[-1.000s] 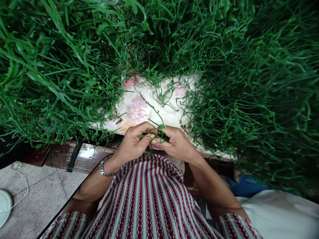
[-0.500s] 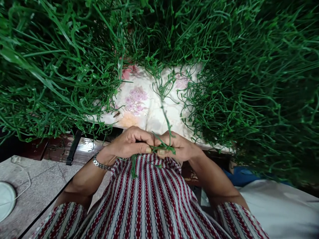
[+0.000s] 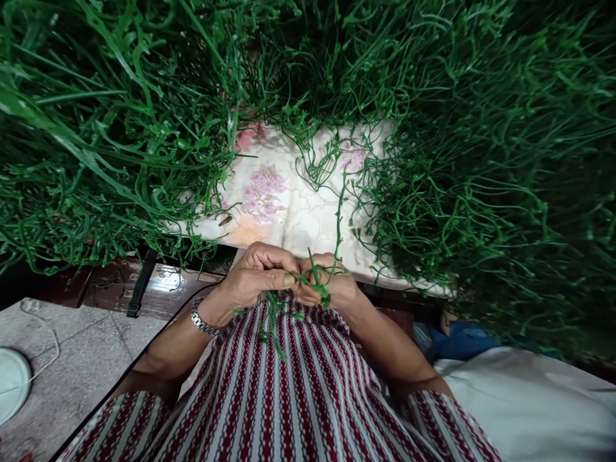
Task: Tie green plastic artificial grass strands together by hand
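Close together in front of the striped garment [image 3: 289,398], both hands are working on a thin green stem [image 3: 338,224], which looks like plastic plant greenery. My left hand [image 3: 255,276], with a metal watch at the wrist, pinches one end between thumb and forefinger. My right hand [image 3: 344,289] grips the stem alongside, its fingers partly hidden by short green sprigs. The long part of the stem rises above the right hand, over the cloth. Several loose green pieces [image 3: 274,324] hang below the left hand against the garment.
Big heaps of green stems lie left [image 3: 120,147], at the back and right [image 3: 443,192], around a floral cloth [image 3: 303,218]. A black strap [image 3: 143,285] hangs at the front edge. A white round object [image 3: 12,385] is lower left; pale fabric [image 3: 529,398] is lower right.
The long stem has swung right and stands more upright. My right hand has shifted slightly left, with its forearm drawn in. More green pieces show below the left hand.
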`<state>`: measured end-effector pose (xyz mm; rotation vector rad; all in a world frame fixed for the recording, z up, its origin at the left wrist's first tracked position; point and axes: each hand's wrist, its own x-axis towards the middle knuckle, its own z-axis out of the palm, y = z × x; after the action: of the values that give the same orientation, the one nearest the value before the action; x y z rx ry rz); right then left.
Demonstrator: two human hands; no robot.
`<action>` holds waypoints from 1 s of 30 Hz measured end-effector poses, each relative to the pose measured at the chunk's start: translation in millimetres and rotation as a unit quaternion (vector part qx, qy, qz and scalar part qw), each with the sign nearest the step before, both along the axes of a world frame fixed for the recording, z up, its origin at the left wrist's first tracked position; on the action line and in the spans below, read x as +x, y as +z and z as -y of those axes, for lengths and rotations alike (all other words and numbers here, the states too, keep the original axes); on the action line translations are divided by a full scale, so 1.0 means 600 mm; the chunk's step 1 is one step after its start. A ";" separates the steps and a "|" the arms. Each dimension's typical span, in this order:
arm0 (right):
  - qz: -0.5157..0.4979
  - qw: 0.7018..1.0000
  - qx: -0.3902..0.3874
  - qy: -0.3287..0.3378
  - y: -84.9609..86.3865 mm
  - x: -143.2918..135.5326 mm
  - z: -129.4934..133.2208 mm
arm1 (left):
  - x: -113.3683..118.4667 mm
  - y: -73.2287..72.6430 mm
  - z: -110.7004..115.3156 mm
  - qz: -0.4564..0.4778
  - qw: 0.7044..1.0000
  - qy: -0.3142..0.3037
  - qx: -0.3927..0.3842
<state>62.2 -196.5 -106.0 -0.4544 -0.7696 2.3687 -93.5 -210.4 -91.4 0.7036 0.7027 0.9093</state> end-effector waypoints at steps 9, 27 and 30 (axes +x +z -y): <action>-0.020 0.997 -0.057 -0.047 -0.001 -0.017 0.014 | 0.016 -0.008 0.009 0.012 0.997 0.077 -0.029; 0.297 0.795 0.529 0.016 0.053 0.033 -0.051 | -0.014 0.000 -0.019 -0.133 0.981 -0.081 0.115; 0.335 0.739 0.584 -0.013 0.057 0.033 -0.053 | -0.019 0.004 -0.018 -0.205 0.967 -0.080 0.129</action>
<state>82.2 -164.6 -71.6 -0.6972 -2.2874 1.1763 -105.2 -199.4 -89.0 1.1854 0.8845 0.7187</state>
